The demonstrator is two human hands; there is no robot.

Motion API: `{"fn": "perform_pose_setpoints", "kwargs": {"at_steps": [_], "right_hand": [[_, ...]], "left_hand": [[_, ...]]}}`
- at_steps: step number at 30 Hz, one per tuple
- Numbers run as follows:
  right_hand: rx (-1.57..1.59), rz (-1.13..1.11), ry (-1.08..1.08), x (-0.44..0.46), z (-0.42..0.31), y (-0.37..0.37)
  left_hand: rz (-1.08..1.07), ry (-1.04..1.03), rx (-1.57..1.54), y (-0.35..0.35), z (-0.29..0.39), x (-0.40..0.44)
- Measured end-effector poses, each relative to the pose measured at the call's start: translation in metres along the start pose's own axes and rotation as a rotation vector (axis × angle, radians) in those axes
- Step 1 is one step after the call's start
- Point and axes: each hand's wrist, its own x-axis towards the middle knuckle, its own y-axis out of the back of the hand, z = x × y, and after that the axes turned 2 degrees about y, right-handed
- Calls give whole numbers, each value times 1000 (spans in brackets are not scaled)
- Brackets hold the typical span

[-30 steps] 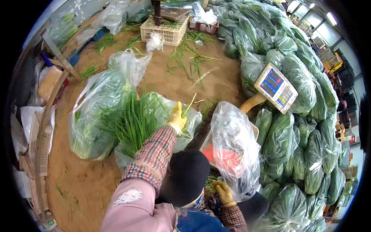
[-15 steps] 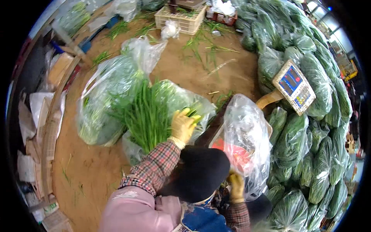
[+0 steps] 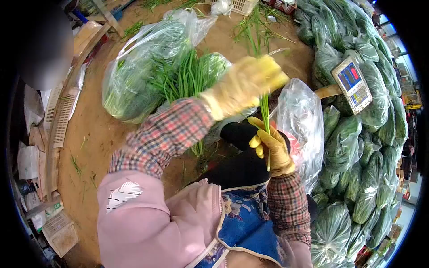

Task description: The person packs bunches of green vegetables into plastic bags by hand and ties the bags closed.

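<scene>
Both my hands wear yellow gloves. My right hand (image 3: 276,152) is closed around a few thin green stalks (image 3: 265,114), possibly garlic chives, whose pale ends hang below the fingers. Over the upper part of these stalks is my left hand (image 3: 246,85), smeared by motion; whether its fingers grip them cannot be made out. To the left of my hands, a loose heap of the same green stalks (image 3: 183,80) lies against a large clear plastic bag (image 3: 145,67) filled with greens. A clear plastic bag (image 3: 301,129) stands just right of my right hand.
Filled bags of greens (image 3: 342,143) are piled along the right side. A scale display (image 3: 351,84) stands on an arm before them. Loose stalks (image 3: 78,165) are scattered on the brown floor (image 3: 107,143). A pale crate (image 3: 243,5) is at the back, a wooden frame (image 3: 85,58) at left.
My left hand has lifted off the heap and moved right, over the stalks. My right hand has come up from beside the clear bag and now holds thin stalks. The view has shifted.
</scene>
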Motion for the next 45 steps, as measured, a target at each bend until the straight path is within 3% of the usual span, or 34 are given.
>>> {"fn": "perform_pose_setpoints", "kwargs": {"at_steps": [1,3,4,5,6,7,9,13,15,16,17,20,21,23,24,25,27,28,29,31,32,34,35,37,39,41,42,45], "right_hand": [[157,1,-9,8,25,11],[274,133,33,14,47,6],[319,38,67,18,51,21],[358,22,43,21,51,27],[369,29,27,22,53,27],[378,36,14,25,53,27],[369,60,12,28,52,24],[374,92,31,24,47,18],[394,70,57,26,52,25],[393,71,63,25,52,25],[395,74,68,23,51,24],[413,76,77,18,51,25],[400,78,67,17,50,25],[398,84,57,16,48,26],[410,81,62,18,48,27],[427,75,64,20,48,27],[428,69,83,21,48,25],[419,74,77,22,47,25],[409,80,72,21,46,25],[422,46,91,23,47,25],[412,15,87,27,49,26],[359,-48,82,35,47,17],[319,-80,80,39,46,6],[142,-111,16,41,36,-23],[-163,-41,3,50,49,-34],[-219,5,-74,65,80,-18],[-285,81,-225,67,77,-20],[-223,46,-367,68,80,-13]], "left_hand": [[63,144,-151,2,-21,-25],[122,713,-547,-18,-46,-98],[140,1141,-1127,-31,-47,-142],[-101,1480,-1129,-23,-33,-167],[-228,1613,-1127,-33,-17,-195],[-183,1676,-1171,-100,-11,-276],[-398,1700,-1041,-95,21,-292],[-308,1730,-716,-142,66,-307],[-392,1654,-381,-178,68,-307],[-489,1782,-401,-193,59,-297],[-488,1768,-398,-204,57,-293],[-450,2168,-217,-179,51,-236],[-457,2166,-228,-187,47,-248],[-266,2119,-572,-205,41,-281],[-57,2130,-644,-205,40,-286],[-58,2139,-632,-189,32,-276],[-252,2195,-777,-155,17,-264],[45,1891,-1255,-228,6,-363],[50,1906,-1242,-201,5,-357],[113,2029,-2149,-107,-8,-303],[124,2025,-2143,-90,-7,-296],[255,1766,-2422,-64,1,-289],[251,1763,-2417,-53,10,-280],[253,1560,-2458,-46,31,-252],[375,1487,-2582,-52,48,-232],[361,1506,-2512,-62,52,-229],[321,1493,-2533,-67,52,-229],[226,1495,-2575,-80,51,-228]]}}
